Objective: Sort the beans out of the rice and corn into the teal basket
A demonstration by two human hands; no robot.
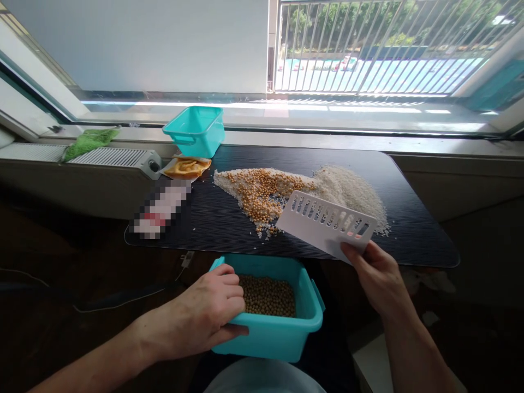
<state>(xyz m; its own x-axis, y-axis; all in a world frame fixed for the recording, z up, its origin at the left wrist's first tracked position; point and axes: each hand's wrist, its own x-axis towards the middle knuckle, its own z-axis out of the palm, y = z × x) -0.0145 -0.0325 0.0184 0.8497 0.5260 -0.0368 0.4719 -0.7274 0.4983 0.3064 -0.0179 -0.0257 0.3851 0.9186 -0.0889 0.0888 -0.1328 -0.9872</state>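
My left hand [219, 305] is wrapped over the left rim of a turquoise plastic bin [270, 335] below the table's front edge. Round yellowish-brown peas or beans [268, 297] cover the bin's bottom. Pinched in my right hand [374, 270] is a flat white plastic card with rows of slots [315, 232], held tilted above the tabletop. Just beyond the card lies a spread of yellow peas mixed with white rice [262, 194]. A pile of white rice [347, 188] adjoins it on the right, partly hidden by the card.
The dark table [413, 229] has rounded corners and stands against a windowsill. At its back left are a second turquoise bin [196, 128] and an orange-yellow packet [187, 166]. A blurred-out item [161, 210] lies at the left. A green cloth [90, 143] rests on the radiator [118, 157].
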